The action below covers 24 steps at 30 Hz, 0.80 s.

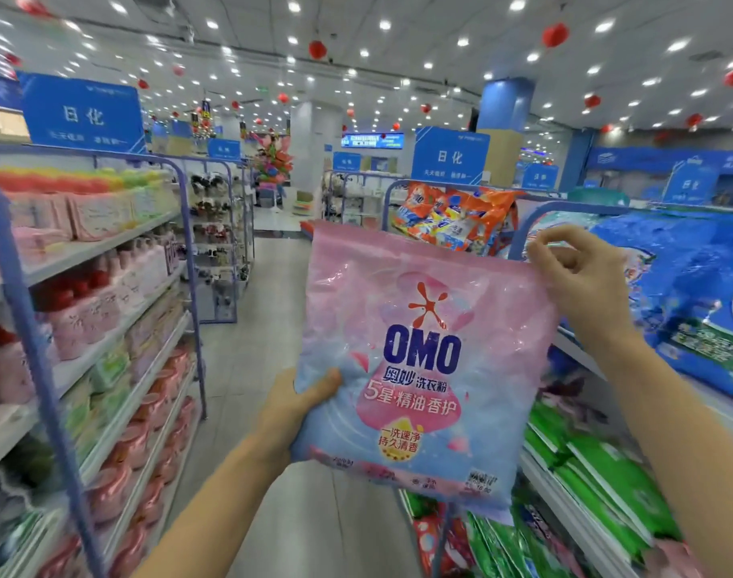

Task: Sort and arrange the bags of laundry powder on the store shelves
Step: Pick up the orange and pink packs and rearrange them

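Note:
I hold a pink and pale-blue OMO laundry powder bag (419, 369) upright in the aisle, its printed front facing me. My left hand (298, 406) grips its lower left edge, thumb on the front. My right hand (581, 277) pinches the bag's top right corner. On the right-hand shelves lie blue laundry powder bags (681, 285) on top, green bags (598, 486) lower down, and orange bags (460, 219) farther back.
A shelf unit on the left (106, 327) carries pink bottles and refill pouches. The tiled aisle floor (248, 327) runs ahead between the two shelf rows. Blue signs hang over the shelves, and red lanterns hang from the ceiling.

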Each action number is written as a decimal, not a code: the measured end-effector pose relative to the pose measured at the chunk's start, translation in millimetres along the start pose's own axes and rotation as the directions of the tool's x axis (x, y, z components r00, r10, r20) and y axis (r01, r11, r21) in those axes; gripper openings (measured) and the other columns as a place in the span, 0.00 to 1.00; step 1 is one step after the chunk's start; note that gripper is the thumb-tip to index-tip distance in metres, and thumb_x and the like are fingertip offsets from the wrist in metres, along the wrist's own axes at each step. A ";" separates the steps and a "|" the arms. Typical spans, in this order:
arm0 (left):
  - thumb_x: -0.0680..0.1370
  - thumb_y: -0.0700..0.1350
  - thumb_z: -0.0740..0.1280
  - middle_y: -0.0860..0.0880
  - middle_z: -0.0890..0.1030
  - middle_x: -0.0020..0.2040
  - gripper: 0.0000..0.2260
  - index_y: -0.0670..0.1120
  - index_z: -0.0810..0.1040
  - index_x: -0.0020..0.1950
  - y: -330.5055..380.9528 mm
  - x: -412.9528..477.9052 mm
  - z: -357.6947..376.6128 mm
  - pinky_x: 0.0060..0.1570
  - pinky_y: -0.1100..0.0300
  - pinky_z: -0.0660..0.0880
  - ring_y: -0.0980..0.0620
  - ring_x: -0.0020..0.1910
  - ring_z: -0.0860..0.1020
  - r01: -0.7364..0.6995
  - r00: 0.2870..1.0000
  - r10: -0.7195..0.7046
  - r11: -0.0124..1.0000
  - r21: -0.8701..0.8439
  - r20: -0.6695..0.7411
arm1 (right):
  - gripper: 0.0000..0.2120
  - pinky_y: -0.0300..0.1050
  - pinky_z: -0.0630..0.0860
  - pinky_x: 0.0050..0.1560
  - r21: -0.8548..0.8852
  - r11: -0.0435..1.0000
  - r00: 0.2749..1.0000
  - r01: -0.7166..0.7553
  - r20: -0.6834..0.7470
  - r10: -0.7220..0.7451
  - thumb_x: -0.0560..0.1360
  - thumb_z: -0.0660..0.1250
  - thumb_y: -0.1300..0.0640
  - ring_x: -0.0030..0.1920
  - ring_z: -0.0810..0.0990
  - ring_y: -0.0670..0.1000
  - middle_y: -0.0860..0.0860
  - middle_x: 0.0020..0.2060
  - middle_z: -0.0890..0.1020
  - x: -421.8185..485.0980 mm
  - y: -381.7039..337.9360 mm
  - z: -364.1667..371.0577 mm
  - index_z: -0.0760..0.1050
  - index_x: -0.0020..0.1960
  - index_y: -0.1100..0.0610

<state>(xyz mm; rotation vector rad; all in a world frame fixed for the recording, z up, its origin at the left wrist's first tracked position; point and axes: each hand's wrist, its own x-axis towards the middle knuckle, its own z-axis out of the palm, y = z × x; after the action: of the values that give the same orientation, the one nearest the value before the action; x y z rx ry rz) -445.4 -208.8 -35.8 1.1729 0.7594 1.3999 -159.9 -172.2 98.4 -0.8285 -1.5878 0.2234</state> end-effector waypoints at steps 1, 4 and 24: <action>0.51 0.60 0.83 0.35 0.83 0.51 0.32 0.43 0.85 0.48 1.1 20.9 -6.9 0.48 0.45 0.81 0.36 0.48 0.82 -0.012 0.999 0.011 1.000 -0.012 -0.031 | 0.03 0.32 0.69 0.33 0.121 0.991 0.997 -0.050 -0.046 0.056 0.74 0.66 0.49 0.29 0.73 0.38 0.41 0.29 0.78 9.5 19.0 12.8 0.74 0.43 0.46; 0.53 0.57 0.82 0.33 0.81 0.55 0.29 0.44 0.84 0.49 3.6 87.6 -27.4 0.53 0.36 0.76 0.33 0.52 0.80 -0.052 0.990 0.044 0.997 -0.060 -0.137 | 0.09 0.37 0.74 0.38 0.424 0.867 0.965 -0.263 0.109 0.240 0.73 0.66 0.44 0.34 0.78 0.40 0.43 0.38 0.80 42.3 78.6 57.4 0.73 0.49 0.47; 0.60 0.57 0.78 0.39 0.85 0.43 0.23 0.43 0.84 0.47 -82.1 516.6 -112.3 0.31 0.55 0.80 0.43 0.39 0.85 0.046 0.998 -0.048 0.996 -0.078 -0.029 | 0.22 0.46 0.80 0.39 0.331 0.710 0.771 -0.622 0.101 0.629 0.67 0.65 0.43 0.44 0.85 0.55 0.53 0.45 0.86 190.1 379.5 235.7 0.78 0.54 0.56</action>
<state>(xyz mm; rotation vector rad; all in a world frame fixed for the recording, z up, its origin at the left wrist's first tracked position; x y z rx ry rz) -474.4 325.3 -25.2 1.0695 0.7438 1.3991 -229.7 292.8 -22.8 -1.0595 -1.1401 0.9630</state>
